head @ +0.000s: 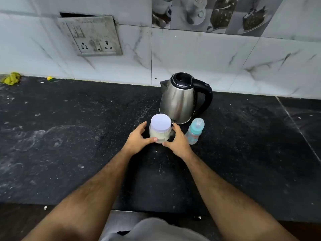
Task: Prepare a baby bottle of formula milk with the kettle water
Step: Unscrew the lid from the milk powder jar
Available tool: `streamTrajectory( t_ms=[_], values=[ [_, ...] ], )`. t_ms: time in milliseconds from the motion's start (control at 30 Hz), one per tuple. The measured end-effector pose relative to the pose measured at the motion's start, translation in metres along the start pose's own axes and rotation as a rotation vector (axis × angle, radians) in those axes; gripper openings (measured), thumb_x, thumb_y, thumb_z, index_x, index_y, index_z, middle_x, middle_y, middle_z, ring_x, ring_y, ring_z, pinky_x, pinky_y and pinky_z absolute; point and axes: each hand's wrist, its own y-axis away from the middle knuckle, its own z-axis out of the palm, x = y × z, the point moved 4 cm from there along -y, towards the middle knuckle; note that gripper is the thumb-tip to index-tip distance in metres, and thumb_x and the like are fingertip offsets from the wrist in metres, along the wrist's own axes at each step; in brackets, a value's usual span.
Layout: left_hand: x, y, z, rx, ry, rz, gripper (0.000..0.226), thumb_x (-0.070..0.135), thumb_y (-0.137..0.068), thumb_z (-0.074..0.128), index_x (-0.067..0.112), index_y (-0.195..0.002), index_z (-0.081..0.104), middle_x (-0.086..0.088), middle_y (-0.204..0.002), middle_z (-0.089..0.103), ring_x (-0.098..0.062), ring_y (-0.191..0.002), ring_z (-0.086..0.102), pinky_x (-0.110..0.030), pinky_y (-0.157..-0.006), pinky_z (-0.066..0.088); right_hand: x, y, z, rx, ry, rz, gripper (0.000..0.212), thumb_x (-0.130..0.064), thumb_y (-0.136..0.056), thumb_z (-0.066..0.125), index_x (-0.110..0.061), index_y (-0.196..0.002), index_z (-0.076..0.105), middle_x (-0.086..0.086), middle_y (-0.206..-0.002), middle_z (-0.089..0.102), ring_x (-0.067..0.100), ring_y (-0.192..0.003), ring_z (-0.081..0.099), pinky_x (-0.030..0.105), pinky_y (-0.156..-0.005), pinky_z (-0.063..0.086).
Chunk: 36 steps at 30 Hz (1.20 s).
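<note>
Head view first, left side. What is over there?

**B:** Far left on the dark worktop (69, 136), against the wall, lies a crumpled yellow-green scrap (11, 78). Above it a switch-and-socket plate (90, 36) sits in the tiled wall, with nothing plugged in.

**A:** And the hands?

**B:** Both are on 1 thing. The left hand (138, 138) cups the near-left side of a clear jar (160, 132), thumb touching low on the glass, fingers spread and loosely curved round it. The right hand (178, 140) mirrors it on the other side. I judge this as steadying the jar to unscrew its lid, since the white lid (161, 122) is on.

**A:** What does it hold?

**B:** Pale cream powder, probably the formula; I cannot tell how full it is.

**A:** Further right?

**B:** Just behind the jar stands a steel kettle (180, 100), lid shut, black handle turned right, handy for the right hand. Its water level is hidden. Just right of the jar, the baby bottle (194, 132) stands capped and, as far as I can see, empty.
</note>
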Motion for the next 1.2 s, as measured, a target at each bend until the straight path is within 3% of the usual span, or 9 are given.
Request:
streamTrajectory(
  t_ms=[67, 133, 300, 500, 667, 833, 1033, 1100, 1200],
  values=[
    [0.006, -0.003, -0.001, -0.026, 0.021, 0.008, 0.109, 0.035, -0.065, 0.089, 0.021, -0.153, 0.029, -0.001, -0.158, 0.035, -0.022, -0.143, 0.036, -0.042, -0.114, 0.037, 0.0, -0.005, 0.001, -0.037, -0.039, 0.018, 0.1, -0.013, -0.068, 0.084, -0.017, -0.151, 0.029, 0.001, -0.139, 0.055, 0.017, -0.126, 0.053, 0.037, -0.106, 0.045],
    [0.01, -0.005, 0.001, -0.063, 0.026, 0.01, 0.108, 0.038, -0.061, 0.089, 0.024, -0.151, 0.033, 0.005, -0.154, 0.041, -0.016, -0.14, 0.041, -0.042, -0.114, 0.037, 0.0, -0.007, 0.0, -0.073, -0.055, 0.044, 0.093, -0.007, -0.069, 0.083, -0.019, -0.148, 0.034, 0.001, -0.139, 0.055, 0.018, -0.128, 0.052, 0.033, -0.104, 0.045],
    [0.016, -0.004, 0.008, -0.061, 0.108, 0.079, 0.086, 0.007, -0.07, 0.086, 0.02, -0.145, 0.044, 0.008, -0.139, 0.055, -0.007, -0.128, 0.052, -0.037, -0.113, 0.039, -0.006, -0.006, -0.001, -0.093, -0.071, 0.003, 0.081, -0.018, -0.075, 0.083, -0.018, -0.145, 0.04, -0.003, -0.137, 0.056, 0.009, -0.119, 0.051, 0.02, -0.092, 0.038],
    [0.014, 0.001, 0.006, -0.067, 0.156, 0.085, 0.08, 0.007, -0.068, 0.087, 0.017, -0.139, 0.052, 0.005, -0.134, 0.061, -0.008, -0.121, 0.059, -0.036, -0.108, 0.046, -0.004, 0.005, -0.001, -0.106, -0.119, -0.023, 0.08, -0.021, -0.073, 0.085, -0.02, -0.141, 0.044, -0.009, -0.127, 0.056, 0.006, -0.114, 0.053, 0.018, -0.09, 0.039],
    [0.018, 0.015, 0.002, -0.111, 0.231, 0.077, 0.062, 0.012, -0.073, 0.085, 0.016, -0.129, 0.06, 0.001, -0.119, 0.071, -0.015, -0.109, 0.068, -0.039, -0.101, 0.051, -0.002, 0.024, 0.001, -0.116, -0.227, -0.054, 0.097, -0.04, -0.057, 0.088, -0.026, -0.14, 0.042, -0.02, -0.127, 0.055, 0.002, -0.118, 0.056, 0.024, -0.098, 0.048],
    [0.027, 0.028, 0.002, -0.172, 0.235, 0.08, 0.048, 0.017, -0.077, 0.082, 0.017, -0.121, 0.064, -0.001, -0.111, 0.074, -0.015, -0.108, 0.068, -0.038, -0.1, 0.051, -0.002, 0.039, 0.006, -0.106, -0.326, -0.088, 0.106, -0.029, -0.055, 0.092, -0.029, -0.144, 0.035, -0.017, -0.132, 0.057, 0.004, -0.12, 0.058, 0.035, -0.1, 0.051],
    [0.042, 0.041, 0.001, -0.161, 0.191, 0.097, 0.025, 0.029, -0.09, 0.069, 0.024, -0.114, 0.065, 0.002, -0.108, 0.074, -0.009, -0.103, 0.069, -0.029, -0.09, 0.05, 0.0, 0.048, 0.009, -0.057, -0.447, -0.054, 0.093, -0.034, -0.053, 0.093, -0.026, -0.133, 0.045, -0.004, -0.126, 0.064, 0.013, -0.116, 0.063, 0.046, -0.1, 0.052],
    [0.048, 0.04, -0.005, -0.139, 0.252, 0.065, 0.04, 0.045, -0.087, 0.066, 0.028, -0.122, 0.06, 0.004, -0.119, 0.069, -0.011, -0.114, 0.064, -0.032, -0.096, 0.05, -0.006, 0.053, 0.008, -0.104, -0.492, -0.042, 0.09, -0.031, -0.055, 0.093, -0.021, -0.131, 0.047, 0.0, -0.124, 0.066, 0.014, -0.114, 0.064, 0.044, -0.099, 0.052],
    [0.067, 0.036, -0.009, -0.196, 0.314, 0.075, 0.064, 0.05, -0.08, 0.07, 0.024, -0.135, 0.05, 0.0, -0.127, 0.063, -0.014, -0.121, 0.059, -0.034, -0.103, 0.049, -0.019, 0.068, 0.007, -0.217, -0.624, -0.002, 0.074, -0.024, -0.059, 0.086, -0.021, -0.124, 0.051, 0.001, -0.117, 0.068, 0.007, -0.103, 0.067, 0.027, -0.085, 0.054]
  ],
)
